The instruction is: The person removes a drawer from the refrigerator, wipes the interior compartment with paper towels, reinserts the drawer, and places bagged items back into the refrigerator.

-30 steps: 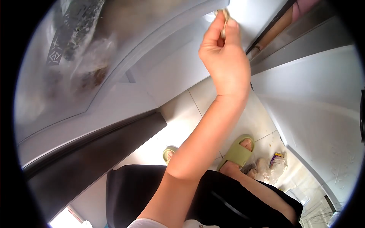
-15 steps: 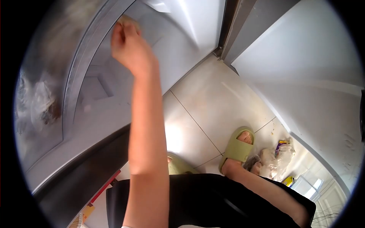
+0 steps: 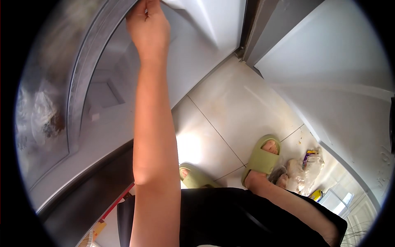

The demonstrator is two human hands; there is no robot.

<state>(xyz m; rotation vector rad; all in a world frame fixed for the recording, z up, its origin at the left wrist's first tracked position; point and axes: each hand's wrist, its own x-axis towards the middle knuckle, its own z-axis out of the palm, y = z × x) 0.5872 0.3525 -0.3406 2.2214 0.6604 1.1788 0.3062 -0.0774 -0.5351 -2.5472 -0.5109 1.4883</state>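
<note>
My left hand reaches to the top edge of the view, its fingers curled together beside the curved grey rim of a compartment. The fingertips are cut off by the frame, so what they hold, if anything, is hidden. Under the hand and forearm lies a smooth pale grey inner surface with a moulded recess. Left of the rim, a see-through panel shows a clear plastic bag with dark contents. My right hand is out of view.
An open white door stands on the right. Several plastic bags and a clear bin lie on the tiled floor near my green slippers. A dark strip runs along the lower left.
My left hand has moved up and slightly right, so its fingertips leave the frame. A pale piece seen at the fingers earlier is out of sight. The view has shifted slightly.
</note>
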